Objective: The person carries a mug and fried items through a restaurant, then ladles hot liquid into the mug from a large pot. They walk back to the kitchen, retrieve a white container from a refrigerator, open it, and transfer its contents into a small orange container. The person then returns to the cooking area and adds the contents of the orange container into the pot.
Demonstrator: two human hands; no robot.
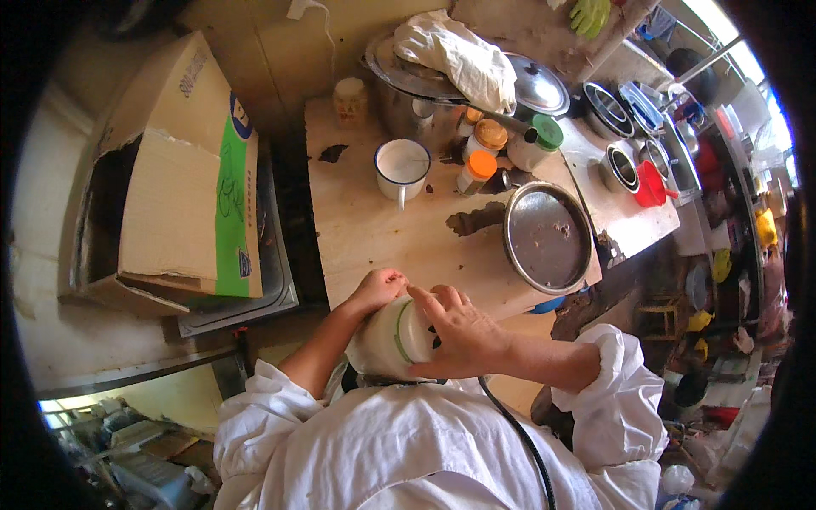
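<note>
A white cylindrical container (pixel 382 341) with a green stripe and dark marks lies tilted close against my body, just below the near edge of the table. My right hand (pixel 456 335) is spread over its right end, thumb and fingers gripping the sides. At its upper left, my left hand (pixel 380 287) has curled fingers, and the forearm runs along the container. Whether those fingers pinch anything is hidden. Ahead on the wooden table (pixel 357 236) stands a white enamel mug (pixel 401 167) with a dark rim. A round metal pan (pixel 548 239) with brown residue sits to the right.
Behind the mug is a large lidded pot (pixel 395 95) with a white cloth (pixel 456 57) on top. Orange-lidded jars (pixel 479 167) and a green-lidded jar (pixel 539 143) stand beside it. A cardboard box (pixel 172 210) is at left. Metal bowls (pixel 618 167) and a red dipper (pixel 650 185) are at right.
</note>
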